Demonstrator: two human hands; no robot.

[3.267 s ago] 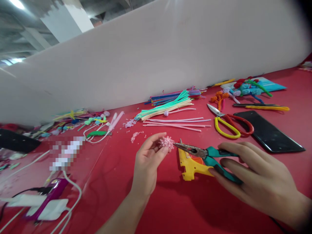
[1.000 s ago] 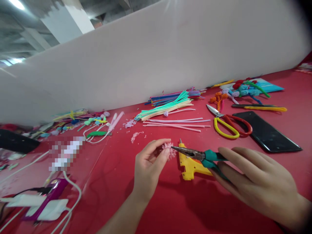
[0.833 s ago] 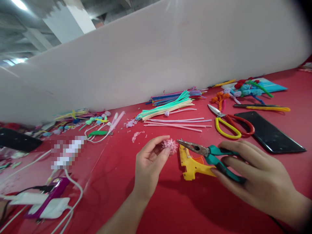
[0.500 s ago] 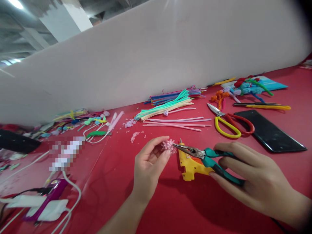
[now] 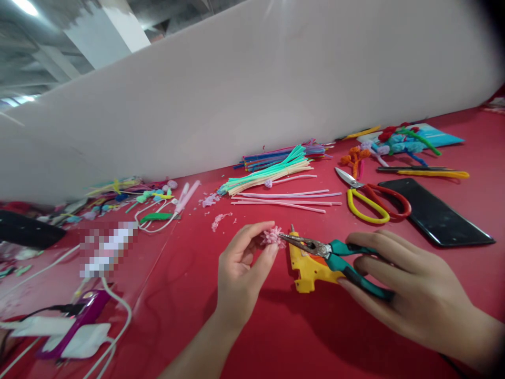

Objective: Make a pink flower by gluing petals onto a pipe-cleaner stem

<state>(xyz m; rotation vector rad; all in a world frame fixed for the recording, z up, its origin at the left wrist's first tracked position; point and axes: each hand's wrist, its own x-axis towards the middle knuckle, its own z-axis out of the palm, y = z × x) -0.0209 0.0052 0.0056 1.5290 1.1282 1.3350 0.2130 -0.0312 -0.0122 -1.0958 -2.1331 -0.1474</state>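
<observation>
Between thumb and fingertips, my left hand (image 5: 243,268) pinches a small pink fuzzy pipe-cleaner flower (image 5: 272,237). My right hand (image 5: 410,284) is wrapped round the green handles of long-nose pliers (image 5: 329,250), which point left. The pliers' tips touch the right side of the pink flower; whether they grip a part of it I cannot tell. Below and behind the pliers, a yellow glue gun (image 5: 311,272) lies on the red table (image 5: 276,331), partly covered by them.
Pink pipe cleaners (image 5: 288,201) and green and cream bundles (image 5: 272,176) lie beyond my hands. Scissors (image 5: 369,202) with red and yellow handles and a black phone (image 5: 437,210) are at the right. A purple power strip (image 5: 81,321) with white cables sits at the left.
Hardly anything differs. My left hand and the pink flower have turned very slightly, and the pliers stay at the flower's right side.
</observation>
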